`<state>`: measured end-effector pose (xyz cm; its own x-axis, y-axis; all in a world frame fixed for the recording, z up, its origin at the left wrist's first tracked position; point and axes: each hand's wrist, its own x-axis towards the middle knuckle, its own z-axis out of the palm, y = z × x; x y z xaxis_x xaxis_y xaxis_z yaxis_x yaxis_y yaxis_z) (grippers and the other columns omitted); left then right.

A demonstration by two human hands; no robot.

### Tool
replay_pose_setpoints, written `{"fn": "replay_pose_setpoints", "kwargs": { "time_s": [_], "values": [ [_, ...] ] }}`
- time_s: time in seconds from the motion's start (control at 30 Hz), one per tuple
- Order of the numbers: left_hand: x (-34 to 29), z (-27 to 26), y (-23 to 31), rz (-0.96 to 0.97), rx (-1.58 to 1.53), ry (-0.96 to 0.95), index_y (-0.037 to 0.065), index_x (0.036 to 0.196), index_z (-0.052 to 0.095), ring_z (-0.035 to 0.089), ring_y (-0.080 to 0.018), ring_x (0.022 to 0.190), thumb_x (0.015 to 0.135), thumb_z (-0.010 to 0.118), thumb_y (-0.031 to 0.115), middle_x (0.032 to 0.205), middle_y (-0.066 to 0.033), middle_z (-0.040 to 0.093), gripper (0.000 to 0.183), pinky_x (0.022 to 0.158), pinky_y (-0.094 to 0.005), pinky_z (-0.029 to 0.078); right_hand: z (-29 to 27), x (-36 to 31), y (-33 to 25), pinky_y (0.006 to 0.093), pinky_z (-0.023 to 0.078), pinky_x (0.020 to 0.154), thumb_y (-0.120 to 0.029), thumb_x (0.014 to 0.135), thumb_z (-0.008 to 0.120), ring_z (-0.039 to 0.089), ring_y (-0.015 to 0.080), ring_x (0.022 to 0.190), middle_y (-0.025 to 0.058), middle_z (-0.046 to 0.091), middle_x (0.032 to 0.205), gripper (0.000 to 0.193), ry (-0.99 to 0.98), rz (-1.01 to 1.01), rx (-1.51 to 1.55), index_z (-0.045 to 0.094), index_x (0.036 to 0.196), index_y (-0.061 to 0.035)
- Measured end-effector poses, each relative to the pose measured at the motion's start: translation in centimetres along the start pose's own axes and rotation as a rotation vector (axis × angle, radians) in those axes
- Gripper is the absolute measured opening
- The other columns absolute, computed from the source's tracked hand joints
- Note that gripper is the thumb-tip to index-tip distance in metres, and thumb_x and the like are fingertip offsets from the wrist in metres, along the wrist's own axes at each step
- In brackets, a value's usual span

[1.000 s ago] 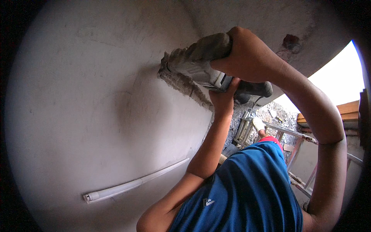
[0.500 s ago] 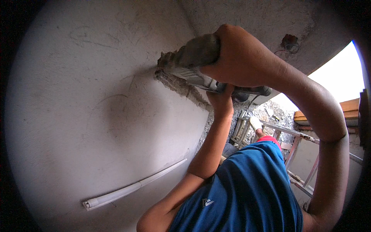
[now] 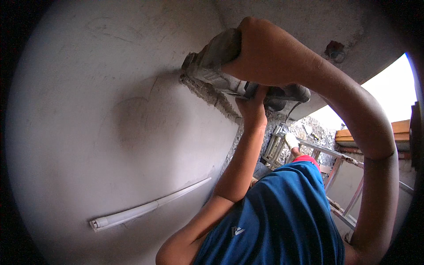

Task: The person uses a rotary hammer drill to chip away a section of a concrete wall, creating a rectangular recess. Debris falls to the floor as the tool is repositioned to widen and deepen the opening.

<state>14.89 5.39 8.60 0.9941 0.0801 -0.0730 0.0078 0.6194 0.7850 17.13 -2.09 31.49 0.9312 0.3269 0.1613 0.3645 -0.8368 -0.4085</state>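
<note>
A dusty, dark grey corded power tool (image 3: 213, 66) is held up against the pale wall, partly covered by my hands; its exact kind is hard to tell. My right hand (image 3: 269, 55) is closed over its upper body. From below, my left hand (image 3: 252, 109) grips its underside, fingers mostly hidden behind it. The tool's front end meets the wall at the upper end of a rough chipped groove (image 3: 211, 96). Toward the right, the tool's rear part (image 3: 296, 93) sticks out past my left hand, with a thin cord hanging from it.
A white tube lamp (image 3: 150, 209) is fixed low on the wall. Below me stands a metal ladder (image 3: 338, 170), with my foot in a white shoe (image 3: 291, 140) by it and rubble (image 3: 316, 129) underneath. A broken hole (image 3: 334, 49) marks the upper surface; a bright opening lies right.
Both hands and the power tool have shifted slightly upward in view, and the tool's front end has tilted a little. My grip on it stays the same.
</note>
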Motion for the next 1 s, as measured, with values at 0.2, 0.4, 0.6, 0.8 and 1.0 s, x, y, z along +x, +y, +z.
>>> {"fn": "replay_pose_setpoints", "kwargs": {
  "time_s": [0.2,0.4,0.6,0.8,1.0],
  "values": [
    [-2.5,-0.8,0.0,0.047,0.120,-0.006,-0.002,0.140,0.053,0.058,-0.0213,0.122,0.076,0.093,0.015,0.136,-0.0105,0.061,0.078,0.107,-0.0361,0.044,0.8,-3.3,1.4,0.0364,0.060,0.056,-0.028,0.083,0.078,0.074,0.0233,0.063,0.0178,0.073,0.072,0.034,-0.071,0.212,0.234,0.074,0.088,0.0062],
    [-5.4,-5.9,-1.7,0.026,0.323,-0.086,-0.002,0.123,0.064,0.067,-0.0191,0.104,0.075,0.090,0.012,0.115,-0.0082,0.071,0.057,0.093,-0.0350,0.053,6.7,-9.3,4.8,0.0402,0.059,0.067,-0.021,0.081,0.077,0.078,0.0300,0.075,0.0238,0.072,0.073,0.031,0.045,0.330,0.790,0.074,0.090,0.0082],
    [-9.3,-6.8,-1.2,0.043,0.505,-0.074,-0.002,0.121,0.065,0.070,-0.0206,0.103,0.077,0.089,0.021,0.111,-0.0115,0.074,0.055,0.092,-0.0365,0.055,6.7,-15.2,3.8,0.0435,0.057,0.073,-0.014,0.074,0.077,0.073,0.0448,0.085,0.0304,0.067,0.078,0.031,0.139,0.292,0.926,0.070,0.095,0.0070],
    [-11.6,-11.3,-3.8,-0.017,0.253,-0.080,0.001,0.135,0.056,0.068,-0.0226,0.110,0.085,0.086,0.031,0.124,-0.0122,0.068,0.066,0.095,-0.0385,0.055,8.7,-17.5,4.1,0.0453,0.058,0.074,-0.015,0.070,0.080,0.071,0.0469,0.084,0.0297,0.068,0.081,0.035,0.140,0.145,0.946,0.068,0.095,0.0061],
    [-11.6,-15.2,-4.6,-0.203,0.109,-0.089,0.001,0.138,0.053,0.067,-0.0225,0.112,0.086,0.084,0.036,0.127,-0.0120,0.066,0.069,0.097,-0.0392,0.055,10.2,-16.6,2.4,0.0481,0.057,0.070,-0.020,0.068,0.083,0.068,0.0475,0.078,0.0264,0.065,0.079,0.037,0.123,0.059,0.854,0.063,0.090,0.0021]
  ]
}}
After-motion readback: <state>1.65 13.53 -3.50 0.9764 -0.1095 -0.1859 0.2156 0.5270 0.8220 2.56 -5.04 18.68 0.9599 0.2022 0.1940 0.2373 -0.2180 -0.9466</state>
